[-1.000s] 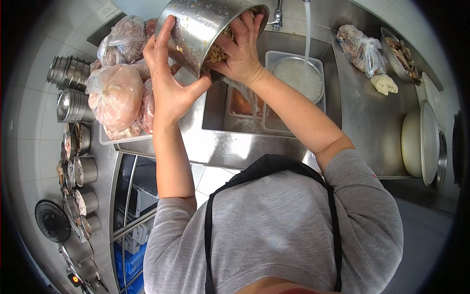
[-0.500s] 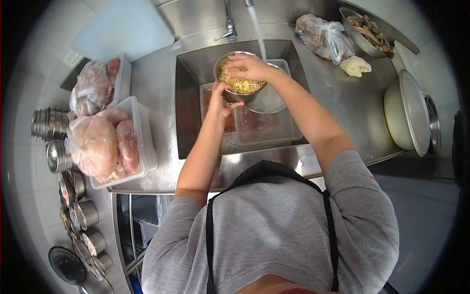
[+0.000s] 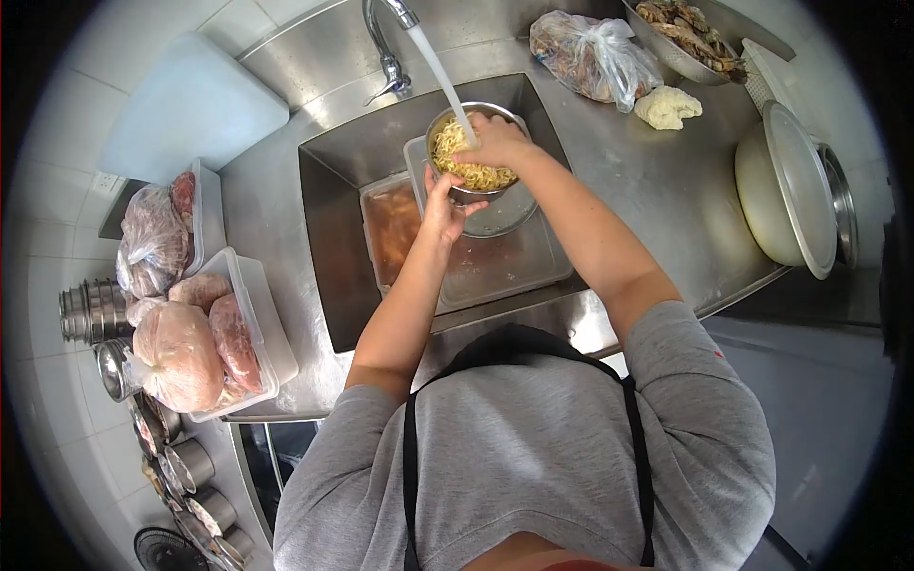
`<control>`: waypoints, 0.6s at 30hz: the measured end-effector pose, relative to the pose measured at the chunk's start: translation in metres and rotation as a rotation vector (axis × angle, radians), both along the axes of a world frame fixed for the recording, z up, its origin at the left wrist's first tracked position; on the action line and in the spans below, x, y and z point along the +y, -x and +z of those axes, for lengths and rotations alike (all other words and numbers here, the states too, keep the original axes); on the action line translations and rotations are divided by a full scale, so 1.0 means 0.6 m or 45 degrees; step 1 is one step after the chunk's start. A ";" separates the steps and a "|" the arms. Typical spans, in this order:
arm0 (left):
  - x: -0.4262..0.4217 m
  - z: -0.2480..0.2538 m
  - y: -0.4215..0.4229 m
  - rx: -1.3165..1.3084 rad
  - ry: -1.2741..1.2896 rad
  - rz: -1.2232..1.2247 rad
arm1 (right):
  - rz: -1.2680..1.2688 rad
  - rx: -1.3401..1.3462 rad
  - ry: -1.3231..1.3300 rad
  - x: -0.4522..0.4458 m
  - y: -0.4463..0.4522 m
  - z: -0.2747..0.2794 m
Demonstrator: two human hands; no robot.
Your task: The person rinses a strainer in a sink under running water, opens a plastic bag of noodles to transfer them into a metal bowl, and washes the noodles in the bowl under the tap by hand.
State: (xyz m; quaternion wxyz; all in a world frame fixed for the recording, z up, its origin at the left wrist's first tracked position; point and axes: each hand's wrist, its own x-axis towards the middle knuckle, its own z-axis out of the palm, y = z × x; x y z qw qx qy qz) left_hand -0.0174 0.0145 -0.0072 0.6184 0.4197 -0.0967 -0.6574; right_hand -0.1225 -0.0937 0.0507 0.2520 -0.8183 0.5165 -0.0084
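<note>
A metal bowl (image 3: 466, 196) filled with pale yellow bean sprouts (image 3: 452, 145) is held over the sink, tilted slightly towards me. My left hand (image 3: 444, 205) grips its near left side, with the thumb at the rim and some fingers underneath. My right hand (image 3: 500, 143) reaches into the bowl from the right, its fingers curled into the sprouts and partly hidden. Water from the faucet (image 3: 392, 62) runs into the bowl beside my right fingers. Below the bowl, a round strainer-like vessel (image 3: 500, 217) sits over a clear plastic tub (image 3: 495, 276) in the sink.
The sink (image 3: 328, 238) also holds a container of reddish liquid (image 3: 390, 228). Tubs of bagged meat (image 3: 181, 352) stand on the left, near a pale blue board (image 3: 195, 114). At right are a tied plastic bag (image 3: 595, 62), a bowl of brown pieces (image 3: 685, 43) and a large basin (image 3: 762, 190).
The view has shifted and turned. The water stream now falls into the bowl instead of beyond it. My right hand has moved from lying across the sprouts to the bowl's right side, fingers curled in.
</note>
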 end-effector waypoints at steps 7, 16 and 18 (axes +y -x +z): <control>0.010 -0.033 -0.016 0.088 0.020 0.030 | 0.270 -0.157 0.155 0.055 -0.018 -0.046; 0.027 -0.032 -0.033 0.089 0.119 -0.048 | 0.089 0.131 0.011 -0.022 -0.052 -0.042; 0.032 -0.029 -0.031 0.114 0.138 -0.071 | -0.013 -0.166 -0.141 -0.024 -0.050 -0.041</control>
